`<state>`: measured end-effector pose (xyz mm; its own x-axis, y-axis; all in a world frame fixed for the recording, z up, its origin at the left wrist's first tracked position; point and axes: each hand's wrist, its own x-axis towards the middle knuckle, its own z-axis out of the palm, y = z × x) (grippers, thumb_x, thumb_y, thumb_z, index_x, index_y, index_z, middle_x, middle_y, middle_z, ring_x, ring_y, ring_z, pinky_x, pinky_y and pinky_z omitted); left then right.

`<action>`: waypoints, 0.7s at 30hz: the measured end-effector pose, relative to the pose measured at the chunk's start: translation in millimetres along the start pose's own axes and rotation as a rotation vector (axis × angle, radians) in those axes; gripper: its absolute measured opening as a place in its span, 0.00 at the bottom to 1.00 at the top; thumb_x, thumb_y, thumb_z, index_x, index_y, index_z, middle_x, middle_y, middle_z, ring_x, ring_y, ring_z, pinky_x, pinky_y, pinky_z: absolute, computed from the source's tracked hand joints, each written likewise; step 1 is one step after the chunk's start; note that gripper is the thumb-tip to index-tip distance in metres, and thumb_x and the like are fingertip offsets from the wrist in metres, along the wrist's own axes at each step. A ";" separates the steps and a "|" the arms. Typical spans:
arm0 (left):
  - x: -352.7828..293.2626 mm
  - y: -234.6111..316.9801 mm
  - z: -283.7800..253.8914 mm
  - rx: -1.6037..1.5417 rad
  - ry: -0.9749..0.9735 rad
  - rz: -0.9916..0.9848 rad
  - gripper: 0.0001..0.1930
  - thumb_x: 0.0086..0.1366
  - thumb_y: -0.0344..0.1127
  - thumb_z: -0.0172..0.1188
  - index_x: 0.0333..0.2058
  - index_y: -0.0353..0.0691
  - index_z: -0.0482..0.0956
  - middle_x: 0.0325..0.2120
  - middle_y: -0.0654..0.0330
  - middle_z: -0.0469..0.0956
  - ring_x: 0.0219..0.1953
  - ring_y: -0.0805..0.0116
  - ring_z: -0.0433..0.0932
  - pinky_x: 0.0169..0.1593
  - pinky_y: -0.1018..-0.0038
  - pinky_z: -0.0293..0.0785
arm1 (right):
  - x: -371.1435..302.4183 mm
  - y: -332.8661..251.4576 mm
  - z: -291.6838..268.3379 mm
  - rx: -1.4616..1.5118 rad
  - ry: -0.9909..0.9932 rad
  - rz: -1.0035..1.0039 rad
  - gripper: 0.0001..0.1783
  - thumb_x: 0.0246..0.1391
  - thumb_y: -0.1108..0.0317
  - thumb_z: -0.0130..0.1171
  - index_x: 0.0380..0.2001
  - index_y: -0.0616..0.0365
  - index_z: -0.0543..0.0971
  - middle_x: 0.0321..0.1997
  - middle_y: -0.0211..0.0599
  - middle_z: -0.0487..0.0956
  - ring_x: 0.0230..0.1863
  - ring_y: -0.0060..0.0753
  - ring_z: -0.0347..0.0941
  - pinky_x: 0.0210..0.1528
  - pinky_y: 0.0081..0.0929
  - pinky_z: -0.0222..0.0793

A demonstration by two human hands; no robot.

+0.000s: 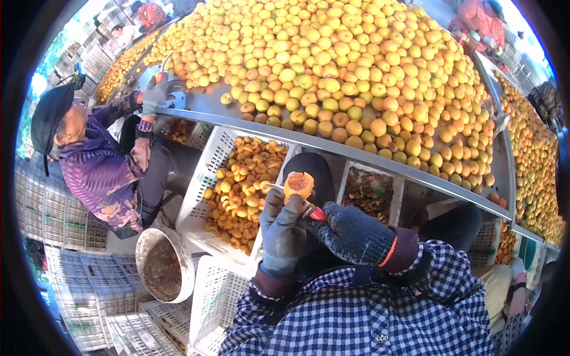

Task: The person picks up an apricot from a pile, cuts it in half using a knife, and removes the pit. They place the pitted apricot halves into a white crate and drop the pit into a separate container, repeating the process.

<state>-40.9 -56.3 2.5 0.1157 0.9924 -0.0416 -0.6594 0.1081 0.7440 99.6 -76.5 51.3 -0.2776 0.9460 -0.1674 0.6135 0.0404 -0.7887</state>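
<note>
In a grey glove, my left hand [281,228] grips a cut apricot [298,183] between thumb and fingers; its opened flesh faces up. My right hand [357,232], in a dark blue knit glove, is closed around the red handle of a small knife [316,213]. The knife's metal part reaches to the apricot's lower side, and its tip is hidden there. Just left of my hands, a white plastic crate [205,165] holds many split apricots [242,193]. Ahead, a large heap of whole apricots [332,65] covers the metal table.
The table's metal edge [356,161] runs across in front of me. Beneath it stands a crate of dark scraps [371,193]. A dirty bucket [163,264] and stacked crates [77,273] are at left. There a co-worker [107,160] sits, a gloved hand holding a red-handled tool.
</note>
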 end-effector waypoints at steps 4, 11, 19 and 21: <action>5.8 6.6 1.4 -0.118 0.094 -0.024 0.08 0.58 0.25 0.53 0.37 0.36 0.70 0.35 0.57 0.75 0.36 0.70 0.75 0.41 0.76 0.72 | 3.0 -3.7 -3.6 -0.071 -0.006 -0.013 0.19 0.51 0.58 0.56 0.33 0.67 0.70 0.21 0.55 0.74 0.24 0.57 0.73 0.24 0.42 0.67; 5.6 33.0 -44.8 -0.389 0.133 -0.014 0.10 0.58 0.33 0.54 0.37 0.36 0.70 0.25 0.61 0.71 0.20 0.78 0.65 0.18 0.85 0.58 | 0.4 -16.6 1.8 -0.183 -0.141 -0.117 0.18 0.49 0.59 0.57 0.33 0.66 0.70 0.20 0.52 0.74 0.20 0.54 0.72 0.22 0.42 0.66; -58.4 123.8 -173.3 0.151 0.587 0.340 0.08 0.58 0.34 0.57 0.35 0.39 0.71 0.27 0.61 0.72 0.21 0.79 0.68 0.17 0.86 0.61 | -25.0 20.1 -17.2 -0.086 -0.095 -0.089 0.12 0.49 0.63 0.59 0.31 0.62 0.73 0.22 0.50 0.75 0.23 0.49 0.74 0.25 0.36 0.68; -75.3 149.1 -201.0 0.320 0.827 0.388 0.07 0.59 0.35 0.57 0.34 0.40 0.74 0.26 0.63 0.73 0.24 0.80 0.70 0.19 0.86 0.63 | -24.1 23.9 -19.8 -0.001 -0.137 -0.016 0.11 0.50 0.66 0.59 0.32 0.63 0.73 0.21 0.48 0.75 0.23 0.43 0.73 0.25 0.33 0.67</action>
<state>-297.2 -103.1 -17.4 -0.7073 0.6967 -0.1194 -0.2937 -0.1360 0.9462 135.6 -92.0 48.2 -0.3860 0.8923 -0.2341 0.6091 0.0559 -0.7911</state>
